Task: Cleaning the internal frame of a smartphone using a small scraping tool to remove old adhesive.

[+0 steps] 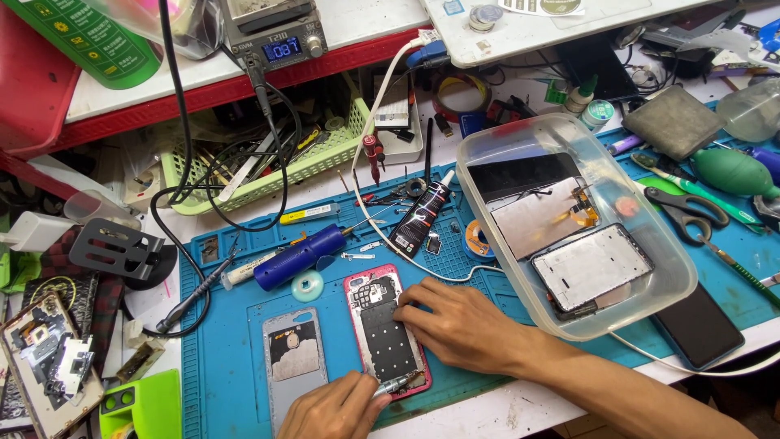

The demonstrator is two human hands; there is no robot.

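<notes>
An opened phone with a red frame [382, 325] lies on the blue work mat [227, 358], its insides showing. My right hand [459, 325] rests flat on the mat, fingertips pressing the phone's right edge. At the bottom edge, my left hand [333, 410] grips a small metal screwdriver [392, 385], whose tip meets the phone's lower end. Just left of the phone lies a grey back cover [294, 358].
A clear plastic tub [674, 284] with phone screens and frames sits to the right. A blue electric screwdriver [299, 256], a black glue tube [422, 215], a soldering iron [191, 297], scissors [686, 210], a dark phone [699, 325] and a green basket [268, 167] surround the mat.
</notes>
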